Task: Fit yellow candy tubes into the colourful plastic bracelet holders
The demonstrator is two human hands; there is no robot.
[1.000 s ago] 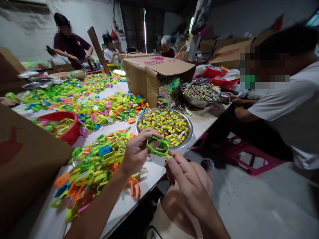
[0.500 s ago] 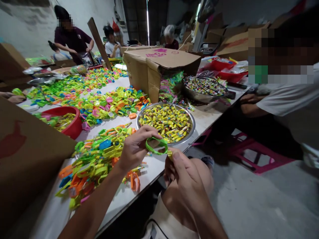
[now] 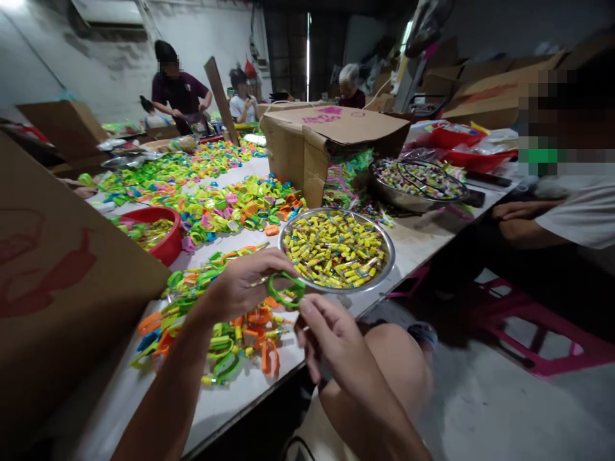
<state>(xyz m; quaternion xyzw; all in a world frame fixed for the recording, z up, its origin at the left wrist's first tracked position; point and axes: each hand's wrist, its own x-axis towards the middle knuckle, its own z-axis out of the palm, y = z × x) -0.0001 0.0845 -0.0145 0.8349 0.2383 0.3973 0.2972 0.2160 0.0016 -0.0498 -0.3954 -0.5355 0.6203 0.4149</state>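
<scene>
Above the table's near edge, my left hand (image 3: pixel 252 282) pinches a green toy watch (image 3: pixel 287 291) by its upper side, its strap forming a loop. My right hand (image 3: pixel 331 333) is closed at the loop's right end, thumb against fingertips; what sits in that pinch is hidden. Below my left hand lies a heap of toy watches (image 3: pixel 223 358) in green, orange and blue, mixed with yellow wrapped tubes. Just beyond my hands stands a round metal bowl (image 3: pixel 391 259) full of small yellow wrapped tubes (image 3: pixel 336 246).
A cardboard box (image 3: pixel 72 282) blocks the left side. A red basin (image 3: pixel 175 240), a larger spread of toy watches (image 3: pixel 230 205), an upright carton (image 3: pixel 288 150) and another metal bowl (image 3: pixel 403 202) stand farther back. A person sits at right near a pink stool (image 3: pixel 542 346); others work behind.
The view has shifted, so the scene sits lower and farther right. My hands have drawn closer together around the green toy watch; the yellow piece in my right fingers no longer shows.
</scene>
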